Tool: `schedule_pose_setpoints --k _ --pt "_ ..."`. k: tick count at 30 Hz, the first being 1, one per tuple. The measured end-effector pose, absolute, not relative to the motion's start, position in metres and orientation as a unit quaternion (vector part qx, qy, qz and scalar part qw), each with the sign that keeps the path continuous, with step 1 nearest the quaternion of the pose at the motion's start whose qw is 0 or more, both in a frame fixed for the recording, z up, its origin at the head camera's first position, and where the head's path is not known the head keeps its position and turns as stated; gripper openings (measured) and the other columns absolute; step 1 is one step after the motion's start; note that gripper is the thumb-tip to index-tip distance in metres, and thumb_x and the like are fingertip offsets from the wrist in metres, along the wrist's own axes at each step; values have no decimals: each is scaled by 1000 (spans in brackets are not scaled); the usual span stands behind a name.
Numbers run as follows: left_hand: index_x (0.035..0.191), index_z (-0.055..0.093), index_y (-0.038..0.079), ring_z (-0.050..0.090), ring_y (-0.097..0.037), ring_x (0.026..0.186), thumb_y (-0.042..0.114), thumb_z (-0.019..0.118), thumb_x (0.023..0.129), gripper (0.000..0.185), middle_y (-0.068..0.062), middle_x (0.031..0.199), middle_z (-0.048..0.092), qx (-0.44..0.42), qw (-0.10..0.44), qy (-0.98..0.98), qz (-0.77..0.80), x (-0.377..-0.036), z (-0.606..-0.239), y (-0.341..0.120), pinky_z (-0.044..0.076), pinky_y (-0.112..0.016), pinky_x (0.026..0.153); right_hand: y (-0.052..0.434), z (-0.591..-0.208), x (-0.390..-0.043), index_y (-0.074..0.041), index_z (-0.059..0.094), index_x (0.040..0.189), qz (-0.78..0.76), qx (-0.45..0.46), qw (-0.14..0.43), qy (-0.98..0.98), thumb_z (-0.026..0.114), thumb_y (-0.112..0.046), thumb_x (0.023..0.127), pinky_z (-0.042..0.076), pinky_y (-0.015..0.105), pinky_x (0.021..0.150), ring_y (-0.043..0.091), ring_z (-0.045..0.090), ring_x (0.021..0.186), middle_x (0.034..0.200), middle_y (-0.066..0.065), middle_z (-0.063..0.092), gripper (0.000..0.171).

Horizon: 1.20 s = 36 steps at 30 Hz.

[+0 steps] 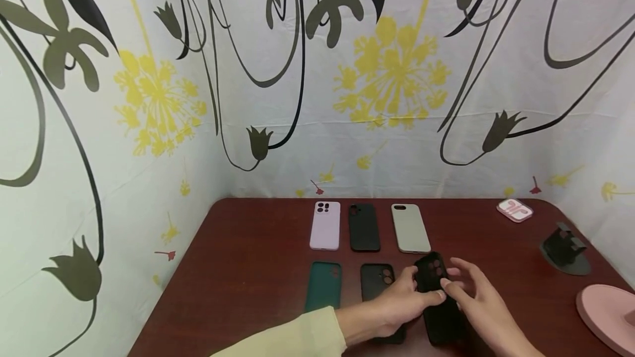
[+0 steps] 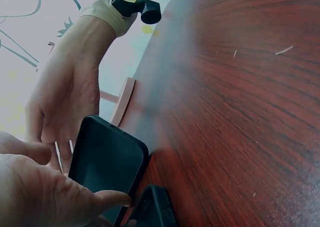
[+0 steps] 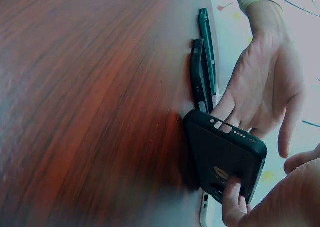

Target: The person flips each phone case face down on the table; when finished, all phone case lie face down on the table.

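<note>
A black phone case (image 1: 440,313) stands tilted up from the dark red table (image 1: 248,269), camera cutout at the far end. My left hand (image 1: 416,297), in a pale yellow sleeve, pinches its left edge: thumb on the face (image 2: 100,199), fingers behind (image 3: 235,104). My right hand (image 1: 471,291) holds the right side, its thumb (image 3: 231,199) on the case (image 3: 225,154). In the left wrist view the case (image 2: 107,159) rises in front of the right palm (image 2: 70,97). Another black case (image 1: 376,281) and a dark green case (image 1: 323,285) lie flat just to the left.
A back row holds a lilac case (image 1: 325,226), a black case (image 1: 364,228) and a grey-green case (image 1: 410,228). At right are a pink-and-white earbud box (image 1: 515,210), a black phone stand (image 1: 564,249) and a pink round base (image 1: 607,313). Floral cloth walls the table.
</note>
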State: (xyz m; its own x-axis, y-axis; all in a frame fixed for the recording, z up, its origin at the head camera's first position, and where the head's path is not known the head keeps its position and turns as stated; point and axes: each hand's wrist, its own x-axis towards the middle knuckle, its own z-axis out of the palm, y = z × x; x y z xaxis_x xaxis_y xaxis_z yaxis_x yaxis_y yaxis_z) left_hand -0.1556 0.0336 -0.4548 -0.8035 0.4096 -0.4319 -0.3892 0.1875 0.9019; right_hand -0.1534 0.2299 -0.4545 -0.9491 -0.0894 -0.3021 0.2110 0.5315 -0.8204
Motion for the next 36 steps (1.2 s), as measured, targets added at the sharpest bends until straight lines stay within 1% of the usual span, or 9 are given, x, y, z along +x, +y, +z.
schedule_pose_setpoints --k 4,7,9,11,18,21,26,29,36 --pt "162 32 12 40 -39 154 28 75 98 80 -19 164 42 15 313 709 632 -155 -455 33 40 -62 122 223 -455 -150 -3 15 167 -512 42 156 844 43 -40 115 56 31 87 40 51 139 162 28 37 69" --pt "162 32 13 43 -37 153 23 75 98 78 -18 161 45 23 310 706 636 -156 -456 31 42 -60 120 220 -457 -147 -5 19 166 -548 53 160 819 38 -39 117 58 30 88 14 59 128 163 26 36 63" --pt "162 32 14 46 -35 151 20 75 98 77 -16 159 48 29 311 700 643 -156 -457 30 43 -59 120 217 -459 -146 -6 20 166 -568 59 163 805 36 -39 117 58 28 88 -2 56 119 165 26 36 62" --pt "162 32 15 46 -34 151 17 75 98 78 -15 160 48 34 309 697 646 -157 -458 30 44 -58 119 216 -461 -145 -6 20 166 -581 61 164 795 35 -40 117 59 28 88 -8 54 116 165 25 35 61" --pt "164 27 21 43 -36 154 10 77 94 86 -14 163 43 37 286 698 655 -160 -456 29 42 -55 122 212 -467 -145 -5 22 165 -593 67 166 785 29 -36 118 58 30 90 18 59 129 164 27 36 56" --pt "163 28 27 47 -34 151 6 77 93 88 -12 161 46 39 283 697 658 -161 -455 28 45 -54 120 211 -470 -145 -4 23 164 -603 71 173 776 26 -37 118 58 37 92 21 60 129 160 26 40 56" --pt "162 29 32 54 -36 144 -4 74 92 91 -12 162 45 27 294 667 684 -162 -454 28 60 -57 100 208 -478 -148 -4 25 163 -609 74 185 768 25 -38 118 59 45 95 26 62 128 154 25 46 56" --pt "162 28 34 58 -40 138 -11 70 92 93 -14 163 42 15 304 642 703 -162 -453 26 63 -62 88 208 -481 -150 -3 26 163 -606 76 202 766 26 -38 118 59 48 96 27 62 127 154 26 47 57" --pt "162 27 37 67 -40 125 -18 64 89 99 -17 159 43 13 300 618 727 -161 -452 20 64 -64 83 210 -488 -151 -2 30 163 -608 67 219 760 37 -26 116 60 49 98 31 64 126 155 31 46 53"
